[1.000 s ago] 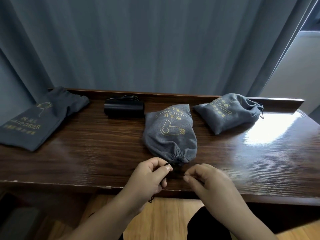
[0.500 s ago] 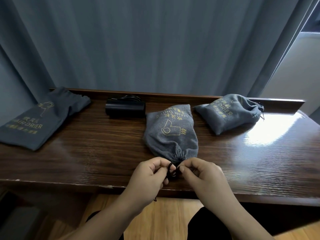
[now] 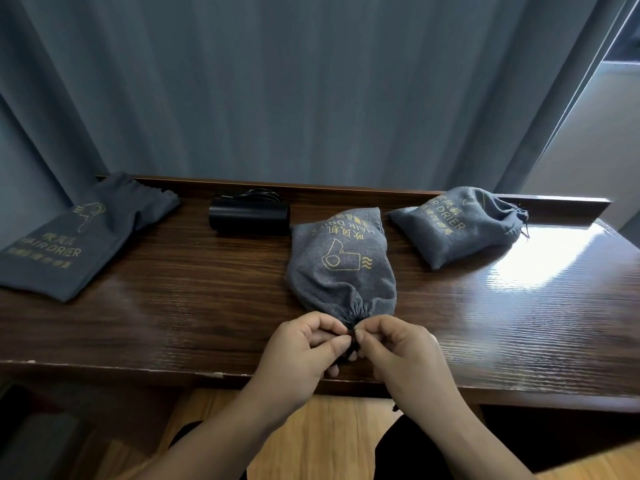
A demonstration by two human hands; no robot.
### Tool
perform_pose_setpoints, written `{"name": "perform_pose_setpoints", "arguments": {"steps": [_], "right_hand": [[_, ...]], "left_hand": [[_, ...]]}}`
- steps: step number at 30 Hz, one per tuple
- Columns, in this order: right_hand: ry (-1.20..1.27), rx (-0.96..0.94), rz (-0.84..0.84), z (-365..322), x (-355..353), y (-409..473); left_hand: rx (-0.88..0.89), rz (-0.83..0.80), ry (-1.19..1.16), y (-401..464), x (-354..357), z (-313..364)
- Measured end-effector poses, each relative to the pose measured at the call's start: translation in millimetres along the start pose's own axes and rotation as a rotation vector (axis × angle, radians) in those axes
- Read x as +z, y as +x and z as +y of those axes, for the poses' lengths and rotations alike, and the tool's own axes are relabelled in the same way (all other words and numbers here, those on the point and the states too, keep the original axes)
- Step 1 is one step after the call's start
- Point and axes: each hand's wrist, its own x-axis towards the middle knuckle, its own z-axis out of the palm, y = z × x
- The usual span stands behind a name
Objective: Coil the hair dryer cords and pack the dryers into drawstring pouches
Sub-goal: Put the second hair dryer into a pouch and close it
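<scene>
A dark wooden table (image 3: pixel 173 306) spans the frame's middle. Grey-blue curtains (image 3: pixel 311 91) fill the top. Light wooden floor (image 3: pixel 329 438) shows at the bottom centre.

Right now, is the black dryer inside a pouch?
No, the black dryer sits bare on the table, beside the pouches.

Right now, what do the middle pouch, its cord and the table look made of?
Middle pouch: grey woven cloth, matte, visible weave, yellow print. Cord: thin dark string, material unclear. Table: dark wood grain, glossy; may be veneer, chipped pale at the front edge.
</scene>
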Motion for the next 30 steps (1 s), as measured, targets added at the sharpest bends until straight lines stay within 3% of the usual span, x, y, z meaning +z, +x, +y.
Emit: {"name": "perform_pose_setpoints", "arguments": {"steps": [6, 13, 17, 19, 24, 30], "right_hand": [[0.05, 0.042, -0.03, 4.4, -0.7, 0.4], [0.06, 0.028, -0.094, 7.9, -3.3, 0.5], [-0.176, -0.138, 0.157, 15.3, -4.2, -7.5], [-0.171, -0.16, 0.262, 16.6, -3.4, -16.1], [0.065, 0.058, 0.031, 9.1, 15.8, -27.2], [0.231, 0.09, -0.022, 9.8, 24.3, -20.8]], "left_hand": [[0.152, 0.053, 0.302, -0.2, -0.1, 1.1], [0.177, 0.102, 0.387, 2.9, 1.7, -0.6], [0.17, 0.121, 0.32, 3.0, -0.8, 0.5], [0.149, 0.14, 0.233, 3.5, -1.2, 1.5], [0.136, 0.112, 0.113, 2.8, 1.5, 4.3], [0.155, 0.139, 0.116, 2.0, 2.9, 7.6]]}}
